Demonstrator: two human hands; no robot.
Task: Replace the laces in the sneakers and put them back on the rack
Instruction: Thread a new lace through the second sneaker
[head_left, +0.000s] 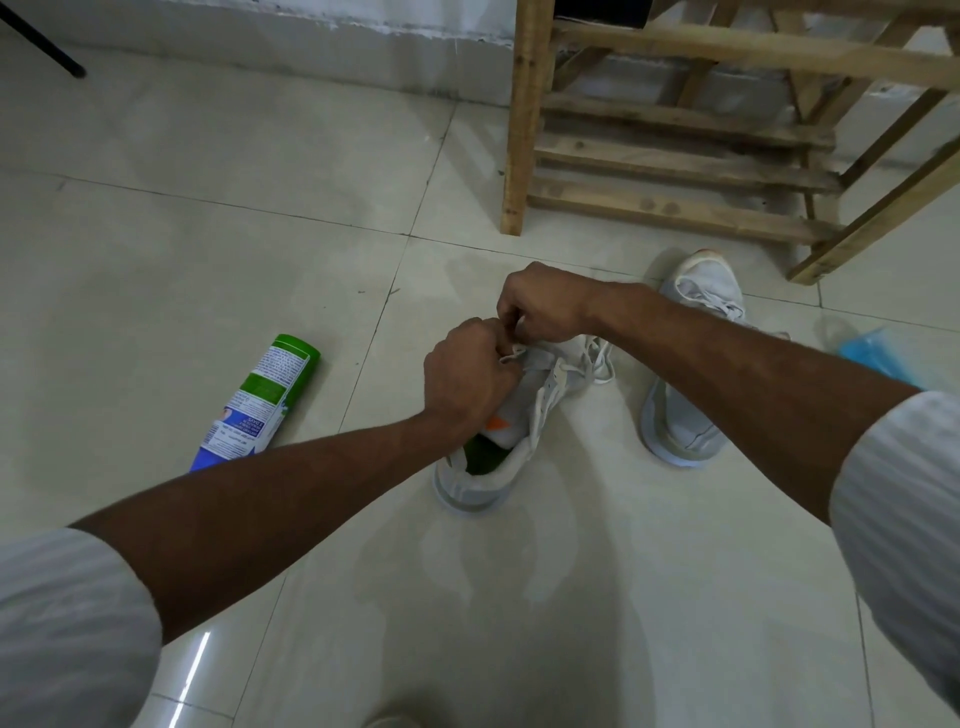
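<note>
Near sneaker (470, 488) white to pale grey, green insole inside, orange patch on tongue; lace (601, 364) white. Second sneaker (691, 400) same white-grey, faint red at toe tip. Can (260, 400): green cap and band, white middle with small print, blue bottom. Rack (675, 161) bare tan wood, dark knots. Floor (208, 234) glossy off-white tiles, thin dark grout lines. Sleeves (67, 623) pale grey-white, faint stripes. Plastic piece (878, 358) translucent blue. Wall (311, 52) whitish grey, patchy.
</note>
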